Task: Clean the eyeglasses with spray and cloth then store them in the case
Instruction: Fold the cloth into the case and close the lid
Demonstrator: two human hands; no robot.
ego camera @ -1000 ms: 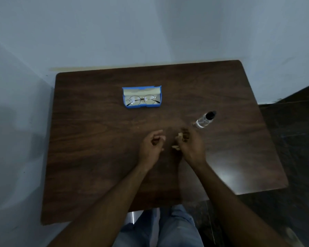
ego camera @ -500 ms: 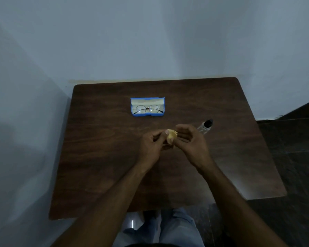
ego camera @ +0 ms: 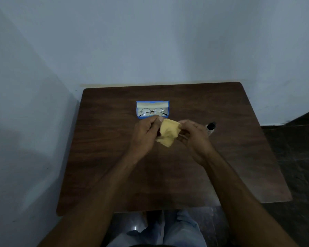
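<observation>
A yellow cloth [ego camera: 168, 133] hangs partly unfolded between my two hands above the middle of the table. My left hand [ego camera: 145, 134] pinches its left upper edge and my right hand [ego camera: 192, 132] pinches its right upper corner. Just behind my hands lies an open blue case [ego camera: 152, 104] with thin-rimmed round eyeglasses [ego camera: 152, 111] inside it. A small clear spray bottle [ego camera: 210, 127] with a black cap lies on the table right of my right hand, partly hidden by it.
The dark wooden table [ego camera: 105, 157] stands in a corner, with a pale wall behind and another on the left. Dark floor lies to the right. My knees in light jeans [ego camera: 177, 230] show below the table's near edge.
My hands lifted off the table and came together on the folded cloth, then pulled it open between them. The view has also tilted, so the table sits lower in frame.
</observation>
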